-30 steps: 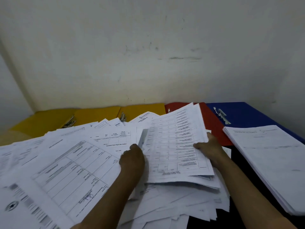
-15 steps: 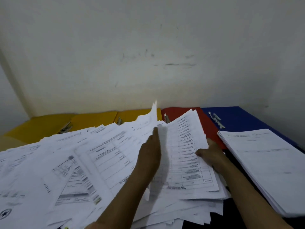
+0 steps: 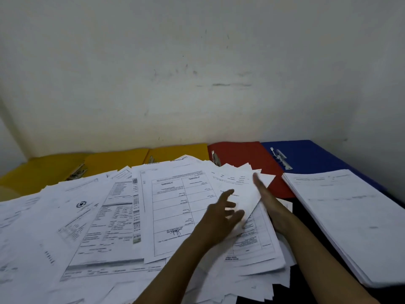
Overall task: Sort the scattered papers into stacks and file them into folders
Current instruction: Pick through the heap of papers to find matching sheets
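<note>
The loose papers point(image 3: 122, 216) covered most of the bench, spreading left of and beneath the fingers. The left hand point(image 3: 221, 218) hovered with fingers spread wide over a fanned bundle of sheets point(image 3: 241, 189), gripping nothing that could be seen. The right hand point(image 3: 266, 200) lay with fingers straight against the bundle's right edge.

A neat stack point(image 3: 350, 216) sat well to the right of the fingers. Beyond the fingertips lay the red folder point(image 3: 241, 152), the blue folder point(image 3: 311, 154) and the yellow folders point(image 3: 114, 159).

Judgement: the bundle should be squared between both hands before lifting, so no sheet slips back into the pile.

Both hands were motion-blurred; the right thumb was hidden and print was illegible. Papers covered the folders' near parts.
</note>
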